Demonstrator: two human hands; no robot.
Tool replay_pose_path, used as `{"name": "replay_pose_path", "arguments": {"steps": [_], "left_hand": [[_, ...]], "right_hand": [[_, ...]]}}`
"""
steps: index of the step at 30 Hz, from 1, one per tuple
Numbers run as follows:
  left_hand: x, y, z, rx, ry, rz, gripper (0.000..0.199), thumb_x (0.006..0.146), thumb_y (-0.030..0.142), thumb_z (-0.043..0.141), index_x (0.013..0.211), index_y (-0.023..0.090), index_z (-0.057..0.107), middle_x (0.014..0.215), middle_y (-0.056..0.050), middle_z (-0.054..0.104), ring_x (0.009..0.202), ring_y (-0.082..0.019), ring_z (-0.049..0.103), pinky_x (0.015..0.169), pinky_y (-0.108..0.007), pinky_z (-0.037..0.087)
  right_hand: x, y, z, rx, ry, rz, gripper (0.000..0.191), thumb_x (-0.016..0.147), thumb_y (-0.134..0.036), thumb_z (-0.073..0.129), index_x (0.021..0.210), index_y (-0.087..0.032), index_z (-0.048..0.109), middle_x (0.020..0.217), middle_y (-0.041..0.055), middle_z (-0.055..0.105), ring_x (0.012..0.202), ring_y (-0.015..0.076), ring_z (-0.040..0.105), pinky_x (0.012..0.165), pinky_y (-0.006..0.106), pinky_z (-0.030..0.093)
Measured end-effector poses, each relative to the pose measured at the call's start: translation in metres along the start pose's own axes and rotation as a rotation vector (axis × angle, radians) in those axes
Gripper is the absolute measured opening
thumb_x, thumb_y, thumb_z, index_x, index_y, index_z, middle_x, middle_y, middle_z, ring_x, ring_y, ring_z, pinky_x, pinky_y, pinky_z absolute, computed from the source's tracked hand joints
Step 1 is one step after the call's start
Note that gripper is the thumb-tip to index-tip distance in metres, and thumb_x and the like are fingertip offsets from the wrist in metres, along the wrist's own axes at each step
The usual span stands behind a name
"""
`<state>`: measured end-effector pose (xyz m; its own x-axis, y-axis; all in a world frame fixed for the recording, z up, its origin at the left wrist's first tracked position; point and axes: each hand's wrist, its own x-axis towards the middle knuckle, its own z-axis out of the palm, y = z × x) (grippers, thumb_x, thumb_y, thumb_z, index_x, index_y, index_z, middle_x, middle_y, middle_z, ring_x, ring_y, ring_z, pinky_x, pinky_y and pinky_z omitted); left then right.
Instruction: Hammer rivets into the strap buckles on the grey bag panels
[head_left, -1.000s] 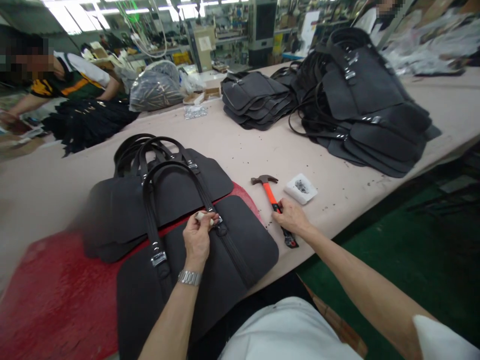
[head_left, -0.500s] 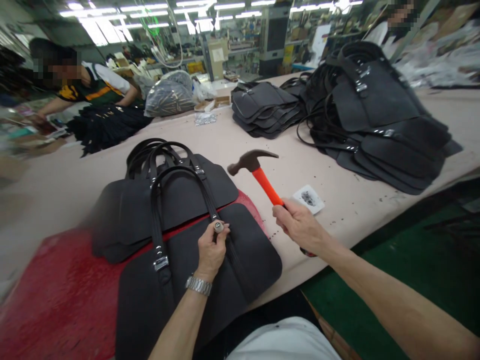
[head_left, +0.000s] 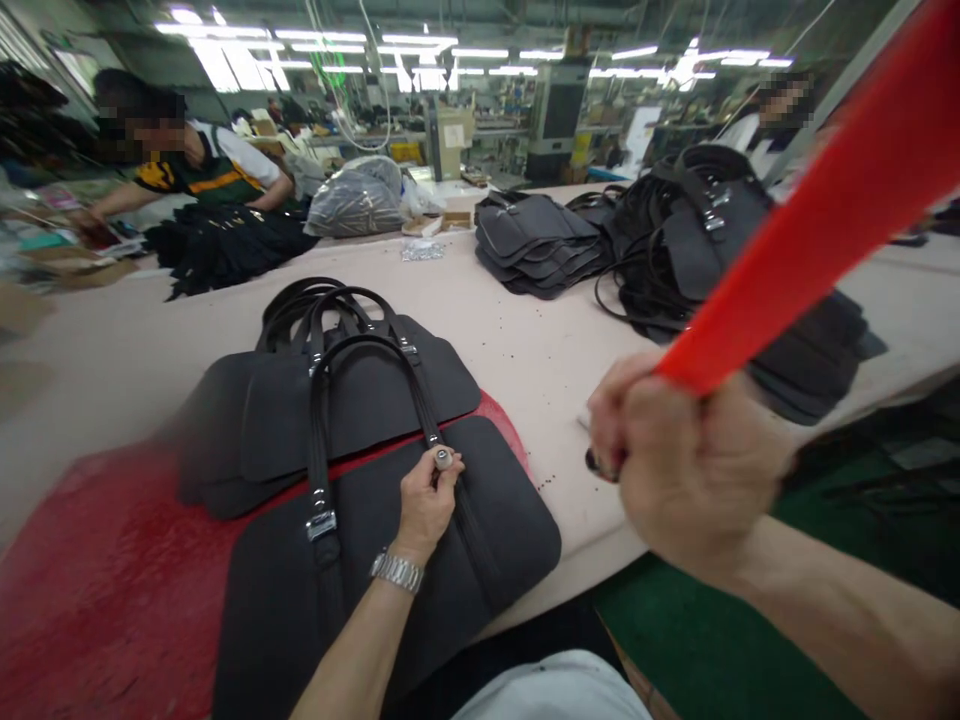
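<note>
My left hand (head_left: 426,508), with a steel watch at its wrist, pinches a short metal punch (head_left: 443,457) that I see end-on. The punch stands over the strap of a dark bag panel (head_left: 480,490), just below a handle fitting. Raised close to the camera, my right hand (head_left: 682,450) is closed round the red handle of a hammer (head_left: 810,220); its head is out of the picture. A buckle (head_left: 321,525) shines on the panel's other strap. Behind it, another dark panel with handles (head_left: 360,400) lies on a red board (head_left: 127,570).
Dark bag panels (head_left: 536,240) are stacked at the back, with a larger heap of them (head_left: 810,350) to the right. Small black bits dot the pale table (head_left: 517,340). A co-worker (head_left: 202,170) bends over dark pieces (head_left: 232,245) at the far left. A clear plastic bag (head_left: 356,197) stands nearby.
My right hand has lifted the hammer up and toward the camera, from above the table beside the panel. My left hand and the punch have stayed on the strap.
</note>
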<state>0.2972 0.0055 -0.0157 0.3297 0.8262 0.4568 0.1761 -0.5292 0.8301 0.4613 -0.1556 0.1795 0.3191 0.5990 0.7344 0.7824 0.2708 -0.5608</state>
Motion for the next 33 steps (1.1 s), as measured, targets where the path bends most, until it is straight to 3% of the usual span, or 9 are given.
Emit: {"name": "replay_pose_path", "arguments": {"steps": [3, 5, 11, 17, 19, 23, 25, 29, 33], "left_hand": [[-0.001, 0.000, 0.000, -0.002, -0.028, -0.015, 0.014, 0.088, 0.032, 0.063, 0.090, 0.019, 0.066, 0.078, -0.001, 0.068, 0.069, -0.014, 0.062, 0.066, -0.023, 0.049], [-0.001, 0.001, 0.000, -0.010, -0.030, -0.020, 0.014, 0.088, 0.032, 0.062, 0.089, 0.019, 0.066, 0.078, -0.002, 0.067, 0.068, -0.014, 0.062, 0.066, -0.023, 0.049], [0.000, 0.003, -0.001, -0.025, -0.013, -0.027, 0.016, 0.086, 0.033, 0.064, 0.095, 0.020, 0.066, 0.080, -0.002, 0.066, 0.066, -0.015, 0.059, 0.065, -0.024, 0.048], [-0.001, 0.004, -0.002, 0.006, -0.024, -0.015, 0.012, 0.086, 0.032, 0.064, 0.087, 0.019, 0.064, 0.070, 0.002, 0.061, 0.063, -0.013, 0.055, 0.062, -0.023, 0.044], [0.000, 0.006, -0.002, -0.016, -0.039, -0.016, 0.013, 0.087, 0.031, 0.063, 0.090, 0.019, 0.064, 0.078, 0.000, 0.065, 0.071, -0.015, 0.059, 0.069, -0.024, 0.047], [0.000, 0.007, -0.003, -0.070, -0.055, -0.038, 0.013, 0.088, 0.030, 0.062, 0.093, 0.019, 0.063, 0.090, -0.003, 0.069, 0.083, -0.017, 0.065, 0.079, -0.028, 0.050], [-0.001, 0.009, -0.003, -0.123, -0.056, -0.061, 0.015, 0.087, 0.030, 0.063, 0.097, 0.019, 0.063, 0.093, -0.004, 0.070, 0.088, -0.019, 0.066, 0.083, -0.030, 0.051], [-0.006, 0.019, -0.002, -0.187, -0.035, -0.115, 0.021, 0.087, 0.029, 0.063, 0.105, 0.020, 0.062, 0.097, -0.005, 0.070, 0.091, -0.019, 0.066, 0.084, -0.032, 0.051], [-0.008, 0.031, 0.005, -0.205, 0.032, -0.178, 0.022, 0.088, 0.030, 0.061, 0.107, 0.019, 0.062, 0.087, -0.003, 0.066, 0.077, -0.015, 0.061, 0.073, -0.027, 0.050]], "right_hand": [[-0.041, 0.038, 0.020, -0.283, -0.572, 0.025, 0.020, 0.095, -0.028, 0.048, 0.076, -0.021, 0.044, 0.056, -0.0030, 0.043, 0.045, 0.0099, 0.031, 0.048, 0.029, 0.016], [-0.045, 0.052, 0.022, -0.350, -0.728, 0.151, 0.022, 0.095, -0.031, 0.047, 0.076, -0.021, 0.044, 0.056, -0.0026, 0.044, 0.046, 0.0100, 0.031, 0.048, 0.029, 0.015], [-0.015, 0.024, 0.007, 0.081, -0.285, 0.327, 0.036, 0.101, -0.053, 0.031, 0.084, -0.023, 0.043, 0.061, -0.0027, 0.044, 0.050, 0.0122, 0.040, 0.050, 0.025, 0.029], [-0.057, 0.054, 0.019, -0.294, -0.851, 0.332, 0.024, 0.095, -0.040, 0.047, 0.080, -0.021, 0.048, 0.059, -0.0011, 0.046, 0.051, 0.0128, 0.036, 0.053, 0.028, 0.021], [-0.059, 0.068, 0.015, -0.259, -0.834, 0.412, 0.027, 0.096, -0.040, 0.043, 0.078, -0.021, 0.047, 0.059, -0.0010, 0.047, 0.052, 0.0128, 0.039, 0.052, 0.027, 0.023], [-0.059, 0.104, 0.005, -0.017, -0.737, 0.793, 0.035, 0.097, -0.048, 0.033, 0.077, -0.021, 0.045, 0.059, -0.0028, 0.046, 0.043, 0.0105, 0.038, 0.042, 0.023, 0.028], [-0.064, 0.130, 0.006, -0.118, -0.697, 0.878, 0.037, 0.096, -0.049, 0.031, 0.083, -0.020, 0.050, 0.063, -0.0004, 0.051, 0.042, 0.0122, 0.042, 0.040, 0.024, 0.033], [-0.079, 0.160, 0.030, -0.445, -0.586, 0.704, 0.036, 0.094, -0.037, 0.040, 0.112, -0.011, 0.056, 0.102, 0.0209, 0.062, 0.089, 0.0303, 0.062, 0.075, 0.044, 0.051], [-0.091, 0.135, 0.087, -0.546, -0.525, 0.183, 0.051, 0.092, -0.035, 0.046, 0.137, -0.012, 0.045, 0.143, 0.0225, 0.042, 0.131, 0.0368, 0.040, 0.105, 0.054, 0.035]]}}
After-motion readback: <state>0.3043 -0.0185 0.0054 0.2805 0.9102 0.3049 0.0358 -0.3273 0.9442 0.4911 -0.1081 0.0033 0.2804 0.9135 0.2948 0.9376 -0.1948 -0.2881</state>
